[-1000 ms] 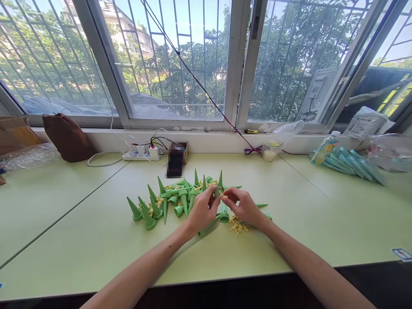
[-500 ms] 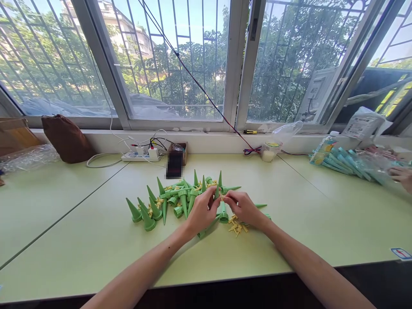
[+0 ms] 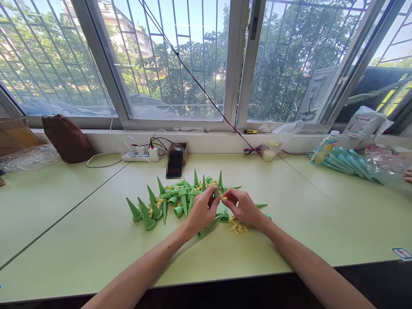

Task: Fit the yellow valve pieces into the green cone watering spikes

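My left hand point(image 3: 202, 208) is closed around a green plastic plant-watering spike point(image 3: 216, 191), mostly hidden by the fingers. Close beside it, my right hand point(image 3: 243, 208) pinches a small yellow plastic valve point(image 3: 224, 198) between thumb and fingertips. The valve is near the spike; whether they touch I cannot tell. Below the hands stands a green spike cap point(image 3: 224, 216), with loose yellow T-shaped valves point(image 3: 238, 227) by my right wrist. To the left spreads a pile of green spikes point(image 3: 183, 198), some upright on their caps, with yellow valves among them.
Along the back lie a power strip point(image 3: 141, 156) with cables, a small box with a blurred dark item, and a plastic cup point(image 3: 269, 152). A brown bag point(image 3: 66, 139) sits at left. At right are a bottle point(image 3: 324, 148), light-blue items point(image 3: 350, 163) and another person's hand point(image 3: 408, 175).
My right fingers have shifted slightly around the yellow valve, which shows more clearly now. My left hand stays in place. The other person's hand at far right has moved mostly out of view.
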Tool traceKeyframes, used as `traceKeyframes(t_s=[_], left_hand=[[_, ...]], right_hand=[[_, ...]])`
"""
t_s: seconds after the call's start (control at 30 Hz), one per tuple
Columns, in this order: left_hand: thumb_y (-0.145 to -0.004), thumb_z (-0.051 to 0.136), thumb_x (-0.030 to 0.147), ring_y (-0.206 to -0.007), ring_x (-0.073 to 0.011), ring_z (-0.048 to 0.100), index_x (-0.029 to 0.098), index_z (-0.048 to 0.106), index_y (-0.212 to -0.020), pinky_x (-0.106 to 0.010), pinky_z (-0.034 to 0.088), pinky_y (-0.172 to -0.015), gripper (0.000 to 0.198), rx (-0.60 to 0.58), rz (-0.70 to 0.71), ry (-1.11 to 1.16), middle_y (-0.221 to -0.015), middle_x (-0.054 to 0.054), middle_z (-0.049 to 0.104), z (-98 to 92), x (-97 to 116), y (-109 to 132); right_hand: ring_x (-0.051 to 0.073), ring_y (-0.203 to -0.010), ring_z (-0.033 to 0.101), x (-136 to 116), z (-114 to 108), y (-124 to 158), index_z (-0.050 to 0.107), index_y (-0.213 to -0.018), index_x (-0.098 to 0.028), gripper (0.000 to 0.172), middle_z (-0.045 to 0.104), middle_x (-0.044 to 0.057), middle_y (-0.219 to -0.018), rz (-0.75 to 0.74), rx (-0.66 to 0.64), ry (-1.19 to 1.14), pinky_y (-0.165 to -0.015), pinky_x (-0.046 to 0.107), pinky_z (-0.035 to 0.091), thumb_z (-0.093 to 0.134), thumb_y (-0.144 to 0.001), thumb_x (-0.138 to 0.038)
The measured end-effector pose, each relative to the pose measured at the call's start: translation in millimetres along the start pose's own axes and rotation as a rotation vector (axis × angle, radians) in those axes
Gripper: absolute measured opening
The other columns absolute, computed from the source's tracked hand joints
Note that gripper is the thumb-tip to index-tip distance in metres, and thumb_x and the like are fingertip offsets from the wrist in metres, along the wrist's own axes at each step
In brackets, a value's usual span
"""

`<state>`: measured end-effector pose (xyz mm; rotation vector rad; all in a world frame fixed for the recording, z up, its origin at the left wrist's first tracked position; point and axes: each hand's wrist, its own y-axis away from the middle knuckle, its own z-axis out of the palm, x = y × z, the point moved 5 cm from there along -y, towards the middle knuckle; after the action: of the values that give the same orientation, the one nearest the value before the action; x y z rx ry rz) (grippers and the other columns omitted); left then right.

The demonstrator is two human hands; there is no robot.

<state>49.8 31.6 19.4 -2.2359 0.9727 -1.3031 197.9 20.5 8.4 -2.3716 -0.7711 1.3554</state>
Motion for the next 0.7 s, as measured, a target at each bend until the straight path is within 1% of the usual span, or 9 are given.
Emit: traceKeyframes(t_s=[0.1,0.33,0.57,0.7], left_hand=[[-0.092,0.053,0.020,-0.057,-0.0090,0.042,0.019,0.056,-0.105,-0.021,0.038,-0.055,0.013,-0.006,-0.005,-0.009,-0.068,0.005,0.049,0.7,-0.8,0.2],[-0.093,0.052,0.021,-0.056,-0.0091,0.041,0.018,0.056,-0.107,-0.021,0.038,-0.056,0.015,-0.017,-0.010,-0.025,-0.068,0.005,0.046,1.5,-2.5,0.4],[-0.092,0.053,0.022,-0.056,-0.0094,0.040,0.019,0.056,-0.105,-0.021,0.038,-0.055,0.013,-0.026,-0.018,-0.032,-0.066,0.006,0.044,1.6,-2.5,1.0],[-0.092,0.053,0.021,-0.056,-0.0094,0.040,0.018,0.056,-0.106,-0.021,0.037,-0.055,0.015,-0.027,-0.019,-0.032,-0.066,0.006,0.044,1.3,-2.6,0.9]], right_hand=[[0.013,-0.059,0.048,1.9,1.4,-0.3,0.056,-0.085,-0.018,0.014,0.058,0.000,-0.068,0.011,-0.011,0.005,-0.056,0.025,0.038,0.053,-0.095,-0.027],[0.012,-0.057,0.041,0.5,1.2,-0.8,0.050,-0.075,-0.019,0.022,0.055,-0.001,-0.066,0.004,-0.036,0.062,-0.056,0.025,0.033,0.049,-0.096,-0.025],[0.011,-0.055,0.035,1.5,0.7,-0.9,0.043,-0.071,-0.020,0.028,0.045,-0.004,-0.061,-0.011,-0.041,0.080,-0.055,0.025,0.028,0.046,-0.097,-0.027],[0.011,-0.054,0.031,2.7,1.0,-0.3,0.035,-0.067,-0.020,0.033,0.039,-0.005,-0.058,-0.015,-0.037,0.094,-0.054,0.025,0.025,0.045,-0.098,-0.028]])
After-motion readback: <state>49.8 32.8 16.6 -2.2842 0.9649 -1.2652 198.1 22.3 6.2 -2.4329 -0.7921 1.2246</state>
